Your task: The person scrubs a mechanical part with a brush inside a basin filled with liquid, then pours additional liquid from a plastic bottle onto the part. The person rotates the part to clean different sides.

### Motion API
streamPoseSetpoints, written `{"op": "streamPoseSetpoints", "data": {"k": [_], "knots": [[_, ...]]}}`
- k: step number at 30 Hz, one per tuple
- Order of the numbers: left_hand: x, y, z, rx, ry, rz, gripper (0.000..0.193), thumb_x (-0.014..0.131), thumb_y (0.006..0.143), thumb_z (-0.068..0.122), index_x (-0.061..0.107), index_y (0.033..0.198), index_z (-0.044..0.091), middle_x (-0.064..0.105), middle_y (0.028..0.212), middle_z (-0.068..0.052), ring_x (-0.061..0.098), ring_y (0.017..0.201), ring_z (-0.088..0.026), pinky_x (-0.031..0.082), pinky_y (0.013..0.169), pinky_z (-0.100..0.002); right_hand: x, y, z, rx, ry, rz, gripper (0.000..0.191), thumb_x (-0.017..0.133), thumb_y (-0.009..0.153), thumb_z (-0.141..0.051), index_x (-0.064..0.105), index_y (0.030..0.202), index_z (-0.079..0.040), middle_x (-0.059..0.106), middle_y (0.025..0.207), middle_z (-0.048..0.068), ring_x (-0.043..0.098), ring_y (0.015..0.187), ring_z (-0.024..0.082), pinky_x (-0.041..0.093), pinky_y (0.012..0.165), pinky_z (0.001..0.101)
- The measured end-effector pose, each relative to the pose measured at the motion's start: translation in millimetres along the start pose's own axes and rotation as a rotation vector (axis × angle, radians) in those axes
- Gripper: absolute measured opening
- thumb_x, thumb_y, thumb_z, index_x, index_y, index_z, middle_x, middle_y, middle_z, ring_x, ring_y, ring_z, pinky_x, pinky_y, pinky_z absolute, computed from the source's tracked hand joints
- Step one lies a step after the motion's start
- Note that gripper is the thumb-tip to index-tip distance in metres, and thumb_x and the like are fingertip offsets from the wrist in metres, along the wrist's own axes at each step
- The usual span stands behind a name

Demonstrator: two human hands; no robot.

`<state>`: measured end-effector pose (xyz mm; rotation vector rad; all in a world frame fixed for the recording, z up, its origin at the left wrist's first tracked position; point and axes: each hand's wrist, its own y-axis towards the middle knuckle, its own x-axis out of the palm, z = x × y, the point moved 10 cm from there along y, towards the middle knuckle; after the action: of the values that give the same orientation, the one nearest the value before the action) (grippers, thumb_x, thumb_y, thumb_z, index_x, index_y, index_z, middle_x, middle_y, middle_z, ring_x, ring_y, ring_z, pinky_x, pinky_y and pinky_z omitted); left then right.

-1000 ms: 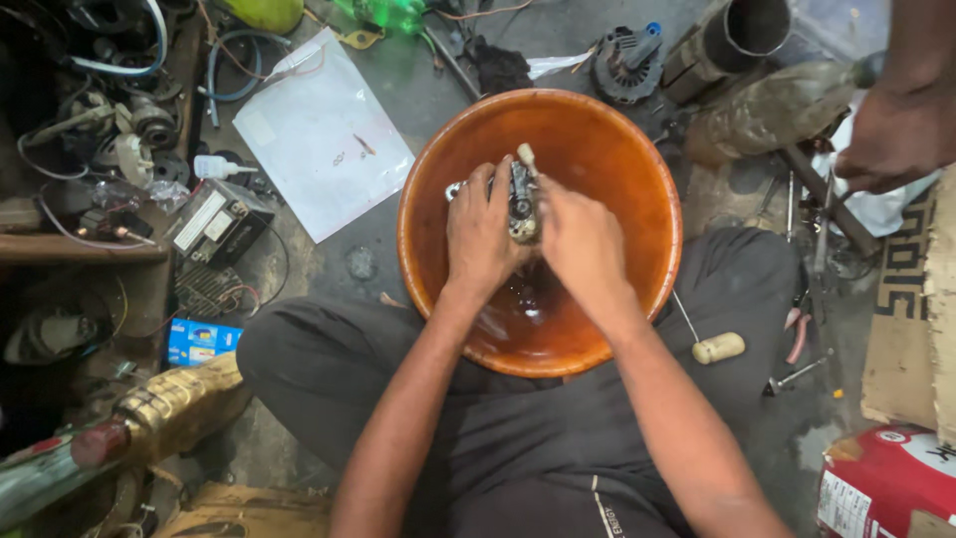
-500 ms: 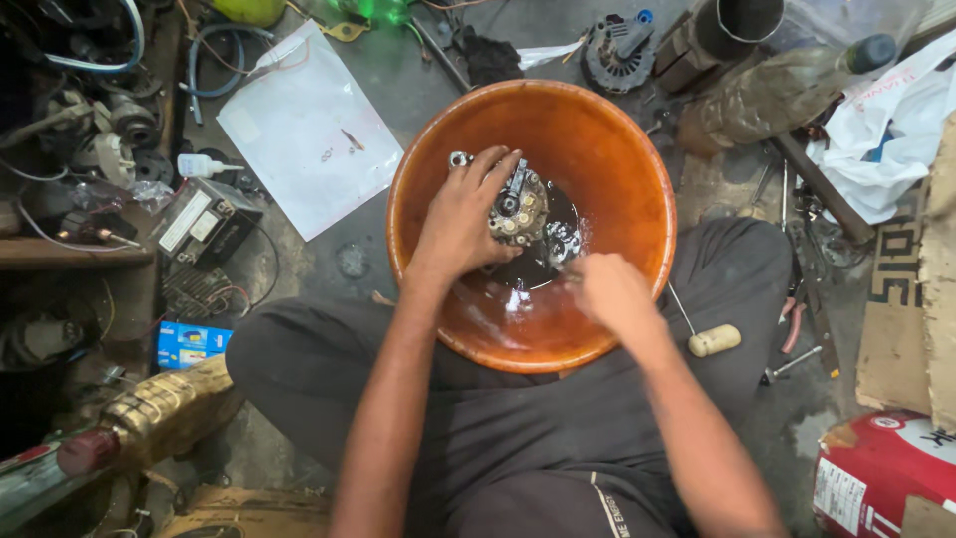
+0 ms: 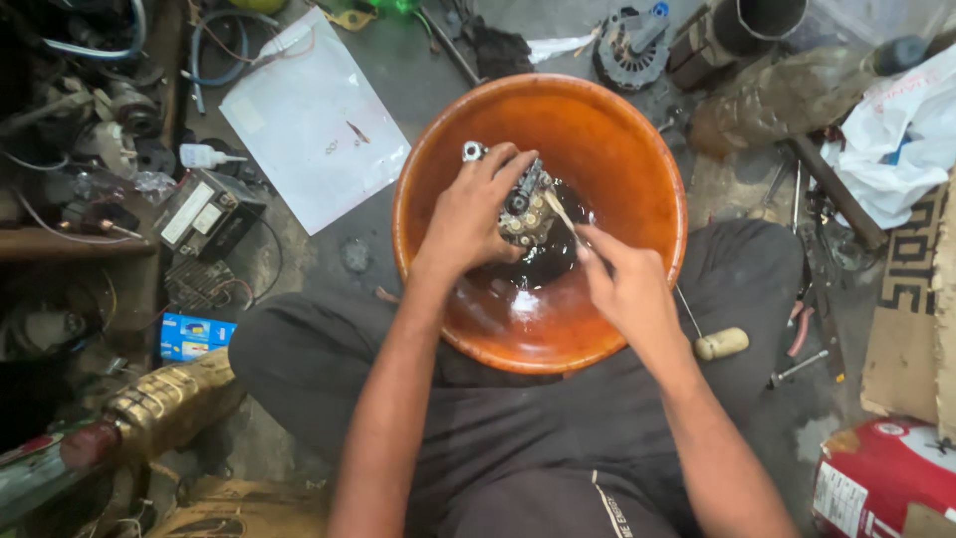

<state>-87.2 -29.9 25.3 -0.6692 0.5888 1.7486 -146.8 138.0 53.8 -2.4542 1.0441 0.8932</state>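
Orange-brown basin [image 3: 637, 149], dark liquid [image 3: 543, 261], white sheet [image 3: 314, 125], grey trousers [image 3: 558, 418]

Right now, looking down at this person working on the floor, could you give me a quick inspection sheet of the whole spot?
Surface: grey concrete floor, stained and crowded.
Job's things: orange bowl with dark liquid at the bottom; a metal engine part held over it.
Hands: left hand grips the metal part; right hand pokes a thin tool at it.
Clutter: white sheet, blue box, screwdriver with pale handle, red carton, plastic bag, pliers.
Cables: hoses and wires coiled at upper left.
Surroundings: machine parts piled on the left; cardboard on the right.
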Motion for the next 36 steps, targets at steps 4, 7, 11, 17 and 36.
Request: {"op": "streamPoseSetpoints", "data": {"k": [4, 7, 11, 17, 36], "knots": [[3, 1, 1, -0.001, 0.034, -0.007, 0.120, 0.097, 0.039, 0.017, 0.047, 0.147, 0.016, 0.048, 0.146, -0.009, 0.051, 0.130, -0.037, 0.049, 0.102, -0.047, -1, -1, -3, 0.011, -0.030, 0.018, 0.027, 0.065, 0.096, -0.013, 0.071, 0.120, -0.003, 0.073, 0.095, 0.025, 0.075, 0.087, 0.037, 0.057, 0.074, 0.0393], [4, 0, -1, -0.017, 0.056, -0.009, 0.119, 0.096, 0.040, 0.016, 0.046, 0.148, 0.017, 0.048, 0.146, -0.008, 0.051, 0.131, -0.036, 0.050, 0.102, -0.046, 4, 1, -8, -0.013, -0.033, 0.020, 0.026, 0.065, 0.098, -0.014, 0.072, 0.120, -0.002, 0.071, 0.095, 0.027, 0.073, 0.093, 0.040, 0.056, 0.076, 0.0408], [4, -2, 0, -0.008, 0.039, 0.002, 0.118, 0.096, 0.039, 0.016, 0.047, 0.147, 0.017, 0.048, 0.147, -0.008, 0.052, 0.130, -0.036, 0.050, 0.102, -0.047, 0, -1, -11, -0.029, -0.044, 0.029, 0.026, 0.063, 0.099, -0.014, 0.071, 0.120, -0.001, 0.071, 0.098, 0.027, 0.072, 0.096, 0.041, 0.057, 0.079, 0.0417], [4, -1, 1, -0.002, 0.046, 0.011, 0.118, 0.096, 0.039, 0.016, 0.047, 0.147, 0.016, 0.048, 0.146, -0.008, 0.052, 0.128, -0.036, 0.050, 0.102, -0.046, 3, 7, -13, -0.022, 0.001, 0.019, 0.025, 0.062, 0.098, -0.016, 0.072, 0.117, -0.004, 0.073, 0.098, 0.024, 0.073, 0.097, 0.040, 0.057, 0.080, 0.0421], [5, -3, -1, -0.063, 0.136, 0.151, 0.119, 0.100, 0.040, 0.028, 0.046, 0.146, 0.012, 0.052, 0.140, -0.011, 0.057, 0.120, -0.036, 0.051, 0.099, -0.047, 29, -16, -20, -0.079, -0.253, 0.089, 0.028, 0.062, 0.097, -0.015, 0.065, 0.124, -0.010, 0.068, 0.078, 0.024, 0.069, 0.074, 0.045, 0.052, 0.065, 0.0546]]}}
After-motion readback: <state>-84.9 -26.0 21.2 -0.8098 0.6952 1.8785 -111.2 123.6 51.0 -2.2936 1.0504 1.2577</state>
